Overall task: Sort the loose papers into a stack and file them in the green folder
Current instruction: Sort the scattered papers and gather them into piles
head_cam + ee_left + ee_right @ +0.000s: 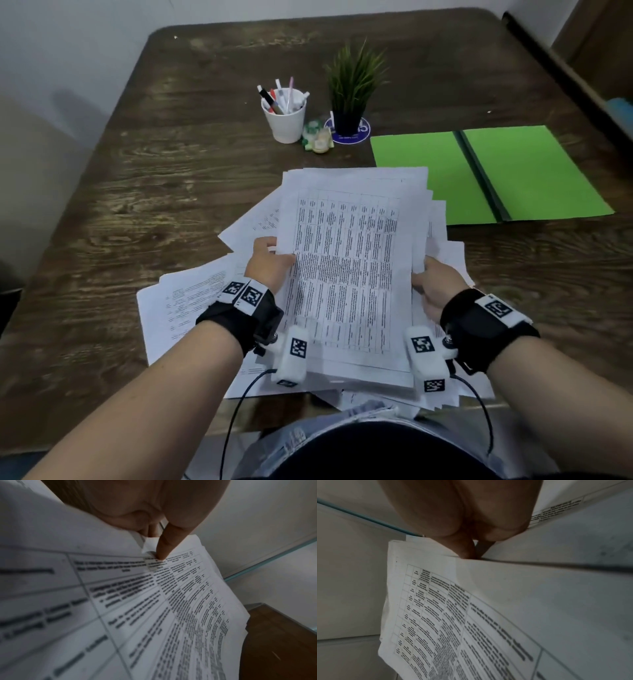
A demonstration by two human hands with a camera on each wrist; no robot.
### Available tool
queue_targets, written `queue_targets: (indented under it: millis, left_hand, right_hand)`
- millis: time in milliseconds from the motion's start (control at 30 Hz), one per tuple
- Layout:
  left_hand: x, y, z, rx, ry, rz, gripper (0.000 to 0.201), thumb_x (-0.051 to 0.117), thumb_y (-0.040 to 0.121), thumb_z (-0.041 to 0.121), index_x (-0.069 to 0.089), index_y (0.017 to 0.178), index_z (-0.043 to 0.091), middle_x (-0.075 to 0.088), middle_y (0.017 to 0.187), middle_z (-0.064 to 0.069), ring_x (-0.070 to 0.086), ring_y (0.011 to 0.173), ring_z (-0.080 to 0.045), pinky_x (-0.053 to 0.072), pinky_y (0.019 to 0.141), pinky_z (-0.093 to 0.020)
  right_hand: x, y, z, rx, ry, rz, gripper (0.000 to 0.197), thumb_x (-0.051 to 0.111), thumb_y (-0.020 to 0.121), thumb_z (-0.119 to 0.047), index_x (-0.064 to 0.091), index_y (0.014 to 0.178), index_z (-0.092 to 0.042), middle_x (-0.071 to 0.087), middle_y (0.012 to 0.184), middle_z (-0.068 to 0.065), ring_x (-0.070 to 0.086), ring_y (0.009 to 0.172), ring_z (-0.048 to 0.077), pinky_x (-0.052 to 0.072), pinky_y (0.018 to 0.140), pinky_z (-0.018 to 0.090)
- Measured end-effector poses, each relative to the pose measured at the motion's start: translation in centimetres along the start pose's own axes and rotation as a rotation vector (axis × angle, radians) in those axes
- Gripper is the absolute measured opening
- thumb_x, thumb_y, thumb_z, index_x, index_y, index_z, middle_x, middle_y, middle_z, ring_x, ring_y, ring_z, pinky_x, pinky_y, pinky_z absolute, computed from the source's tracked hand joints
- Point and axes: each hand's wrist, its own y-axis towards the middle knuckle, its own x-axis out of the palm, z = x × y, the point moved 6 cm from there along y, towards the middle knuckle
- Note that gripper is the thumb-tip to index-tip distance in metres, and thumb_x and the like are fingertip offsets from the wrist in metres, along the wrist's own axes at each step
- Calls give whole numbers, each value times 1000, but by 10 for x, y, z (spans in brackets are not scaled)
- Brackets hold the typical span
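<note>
Head view: a bundle of papers (pixel 346 274) gripped at its two long edges, left hand (pixel 269 262) on one side, right hand (pixel 436 286) on the other, both curled round the sheets, thumbs on top. Edges ragged, sheets fanned out at the far right corner. More loose sheets (pixel 178 308) lying on the table (pixel 137 171) under and left of the bundle. Green folder (pixel 486 174) open and flat to the right, nothing in it.

Left wrist view: thumb (pixel 163 547) pressed on the top printed sheet, a small corner crumpled beside it.

Right wrist view: fingers (pixel 467 549) clamped on the bundle's edge, layers not flush.

Judging by this: gathering partly done; squaring, picking up the leftovers and filing all remaining.
</note>
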Motion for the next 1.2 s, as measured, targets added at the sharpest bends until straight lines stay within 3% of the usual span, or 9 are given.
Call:
queue_targets:
  millis: [133, 267, 333, 433, 500, 600, 733, 1000, 1200]
  left_hand:
    - [7, -3, 4, -3, -31, 12, 52, 58, 89, 11, 34, 135, 14, 60, 123, -15, 58, 106, -29, 38, 79, -25]
    - [16, -6, 8, 59, 190, -46, 37, 44, 97, 17, 42, 132, 8, 57, 126, -12, 54, 107, -27, 36, 79, -25]
    - [19, -6, 9, 65, 213, -51, 36, 43, 97, 17, 40, 132, 7, 57, 122, -14, 54, 104, -29, 41, 83, -32]
    - [26, -6, 7, 101, 217, -97, 32, 44, 98, 16, 41, 129, 12, 57, 114, -6, 52, 94, -23, 40, 78, -28]
    - [31, -8, 6, 145, 174, -160, 29, 50, 95, 13, 49, 124, 17, 60, 109, -1, 56, 93, -19, 45, 71, -26]
    - [36, -4, -4, 118, 121, -247, 16, 58, 90, 7, 61, 100, 19, 63, 93, -5, 65, 79, -23, 58, 74, -42]
    - [19, 18, -15, 84, 292, -138, 18, 54, 91, 5, 65, 95, 19, 61, 91, -4, 55, 63, -11, 47, 59, -25]
    - [12, 55, -3, 91, 696, -71, 23, 62, 85, 18, 62, 107, 24, 54, 106, 1, 61, 94, -24, 53, 79, -33]
    - [39, 76, -2, 140, 867, -151, 39, 69, 78, 37, 58, 114, 26, 51, 120, -1, 49, 113, -22, 44, 96, -36]
  right_hand:
    - [-2, -8, -4, 27, 43, 52, 31, 41, 87, 3, 65, 100, -11, 68, 108, 12, 62, 107, 35, 50, 96, 48]
    - [-13, -16, -7, 76, 23, 125, 48, 46, 93, -44, 59, 121, -8, 68, 102, 6, 63, 99, 31, 50, 92, 39]
    - [-11, -16, -10, 31, -168, 67, 44, 48, 95, -32, 47, 133, -10, 61, 115, 4, 58, 107, 29, 46, 94, 34]
    - [-13, -6, -1, 13, -290, 31, 33, 55, 92, -18, 50, 125, -11, 59, 115, 3, 57, 105, 23, 44, 91, 27]
    - [-18, 9, 10, 19, -328, 32, 34, 59, 89, -15, 53, 122, -8, 63, 116, 10, 59, 109, 29, 47, 98, 37]
    - [-35, 26, 25, 84, -319, 70, 41, 60, 85, -6, 53, 125, -9, 61, 123, 16, 59, 113, 35, 48, 99, 46]
    - [-73, 44, 44, 168, -348, 138, 47, 56, 87, -3, 45, 133, -4, 55, 130, 18, 54, 118, 37, 45, 102, 45]
    - [-126, 65, 64, 241, -312, 250, 41, 56, 88, -2, 50, 128, -2, 56, 128, 24, 55, 117, 39, 46, 100, 49]
    - [-122, 68, 69, 274, -327, 228, 44, 57, 87, -2, 48, 130, -3, 55, 130, 22, 55, 118, 38, 46, 100, 46]
